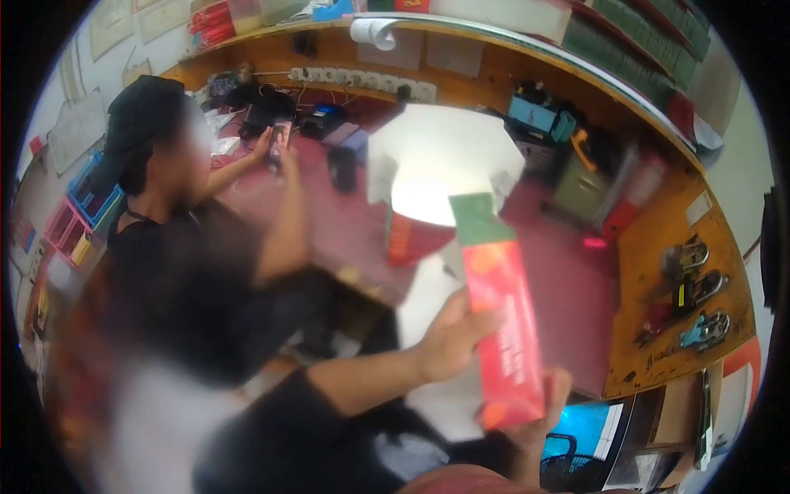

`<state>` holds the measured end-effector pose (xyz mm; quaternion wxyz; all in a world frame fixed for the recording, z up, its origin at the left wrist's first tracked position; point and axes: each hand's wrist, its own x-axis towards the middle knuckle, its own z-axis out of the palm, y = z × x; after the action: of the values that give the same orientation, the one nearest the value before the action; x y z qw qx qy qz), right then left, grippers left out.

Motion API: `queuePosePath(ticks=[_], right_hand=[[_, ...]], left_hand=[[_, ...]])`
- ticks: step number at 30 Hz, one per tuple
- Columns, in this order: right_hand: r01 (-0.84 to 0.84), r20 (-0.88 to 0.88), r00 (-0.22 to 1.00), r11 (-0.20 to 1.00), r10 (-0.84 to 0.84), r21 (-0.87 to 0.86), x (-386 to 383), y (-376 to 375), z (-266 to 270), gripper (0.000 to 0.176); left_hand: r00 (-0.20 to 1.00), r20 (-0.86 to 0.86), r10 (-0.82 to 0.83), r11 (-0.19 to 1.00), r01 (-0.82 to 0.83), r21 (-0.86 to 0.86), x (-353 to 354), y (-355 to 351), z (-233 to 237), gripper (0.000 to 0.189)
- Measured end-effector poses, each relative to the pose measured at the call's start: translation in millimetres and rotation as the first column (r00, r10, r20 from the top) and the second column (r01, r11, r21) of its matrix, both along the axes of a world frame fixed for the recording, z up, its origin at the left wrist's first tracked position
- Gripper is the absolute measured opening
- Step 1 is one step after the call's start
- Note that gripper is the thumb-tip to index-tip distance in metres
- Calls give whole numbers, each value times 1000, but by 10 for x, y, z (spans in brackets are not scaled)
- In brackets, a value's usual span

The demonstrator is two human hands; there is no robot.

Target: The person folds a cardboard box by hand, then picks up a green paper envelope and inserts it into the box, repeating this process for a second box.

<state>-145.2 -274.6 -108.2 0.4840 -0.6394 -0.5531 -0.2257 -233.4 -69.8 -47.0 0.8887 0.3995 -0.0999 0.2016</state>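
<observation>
A red printed carton (pixel 506 333) with a green end flap at its top stands tilted in front of me. My left hand (pixel 451 339) is closed around its left side, thumb across the front. Lower down, my right hand (pixel 550 407) grips the bottom right corner, its fingers partly hidden behind the carton. Just behind it on the table is a pile of unfolded cartons, the uppermost with its white side (pixel 444 152) facing up. Another white sheet of card (pixel 424 300) lies nearer to me, partly covered by my left arm.
At my left a seated person in dark clothes (pixel 152 272) holds a phone (pixel 281 138). The red-topped table (pixel 568 305) bears a black mouse-like object (pixel 341 169), cables and a blue box (pixel 532 113). Metal-clamped tools (pixel 699 288) lie on the wooden ledge at right.
</observation>
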Motion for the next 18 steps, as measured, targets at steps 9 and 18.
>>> queuePosePath(ticks=[9, 18], right_hand=[[8, -633, 749, 954, 194, 301, -188, 53, 218, 113], [-126, -188, 969, 974, 161, 187, 93, -220, -245, 69]], left_hand=[[972, 231, 53, 55, -234, 971, 156, -597, -387, 52], [947, -139, -288, 852, 320, 415, 226, -358, -623, 54]])
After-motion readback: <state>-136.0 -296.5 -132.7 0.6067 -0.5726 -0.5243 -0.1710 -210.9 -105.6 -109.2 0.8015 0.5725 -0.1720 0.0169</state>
